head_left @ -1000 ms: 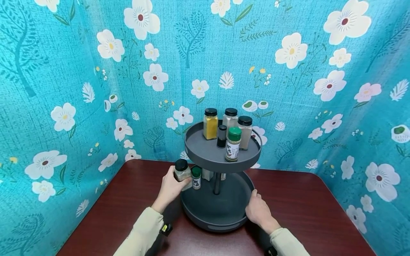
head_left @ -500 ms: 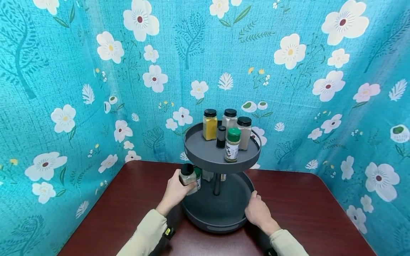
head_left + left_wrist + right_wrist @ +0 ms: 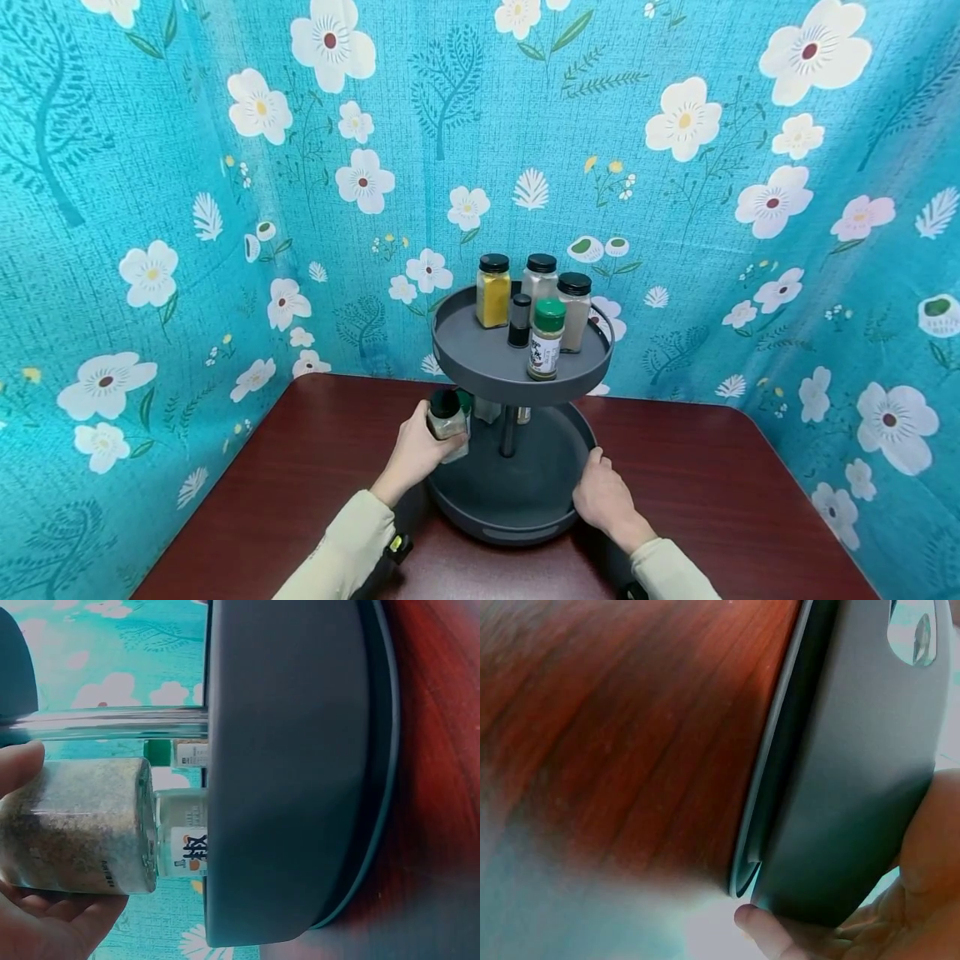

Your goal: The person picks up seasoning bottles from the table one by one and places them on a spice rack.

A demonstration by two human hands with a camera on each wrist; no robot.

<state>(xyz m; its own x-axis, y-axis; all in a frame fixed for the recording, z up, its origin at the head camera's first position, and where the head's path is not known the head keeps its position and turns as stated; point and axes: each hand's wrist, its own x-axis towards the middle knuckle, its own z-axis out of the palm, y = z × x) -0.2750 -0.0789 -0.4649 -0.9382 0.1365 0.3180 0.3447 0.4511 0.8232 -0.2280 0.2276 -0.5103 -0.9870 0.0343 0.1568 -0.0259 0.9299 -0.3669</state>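
Observation:
My left hand (image 3: 416,454) grips a clear spice jar (image 3: 448,429) with a black lid and speckled pale contents. The jar is at the left side of the two-tier turntable's lower tray (image 3: 517,496); in the left wrist view its base is just above the tray wall (image 3: 285,772). Right behind it stands a green-capped spice bottle (image 3: 467,404), mostly hidden; its label (image 3: 191,851) shows in the left wrist view. My right hand (image 3: 606,497) holds the lower tray's rim on the right side, with fingers and thumb round the wall (image 3: 847,772).
The upper tray (image 3: 517,385) carries a yellow-filled jar (image 3: 493,296), two pale-filled jars, a small black-based bottle (image 3: 519,321) and a green-capped bottle (image 3: 546,342). A centre post (image 3: 508,432) joins the tiers. More jars stand at the back below. The dark red table (image 3: 697,483) lies underneath.
My left hand has moved right and slightly down with the jar, in over the lower tray's left rim, covering more of the green-capped bottle. The right hand stays on the rim.

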